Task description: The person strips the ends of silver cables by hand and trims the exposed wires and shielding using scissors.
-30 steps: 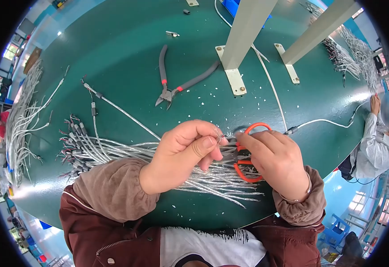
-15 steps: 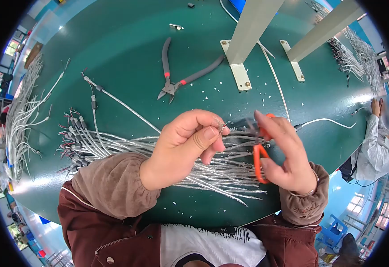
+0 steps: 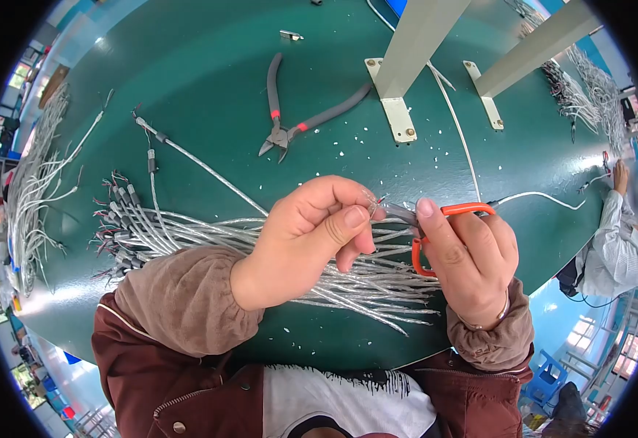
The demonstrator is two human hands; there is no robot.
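Hands (image 3: 304, 244) (image 3: 474, 266) holding fine, frayed wire strands (image 3: 374, 204), orange-handled metal scissors (image 3: 468, 209)

Workshop, seemingly for cable assembly: a long green workbench (image 3: 187, 87) holds diagonal cutters (image 3: 280, 135) and bundled wires (image 3: 209, 233), while a co-worker (image 3: 611, 237) sits farther along it.

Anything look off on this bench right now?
Just untidy: pale scraps litter the green table around the open cutters, and one cable angles away from the main bundle. No spill or clear damage visible; wire ends at the left hand are too small to judge.
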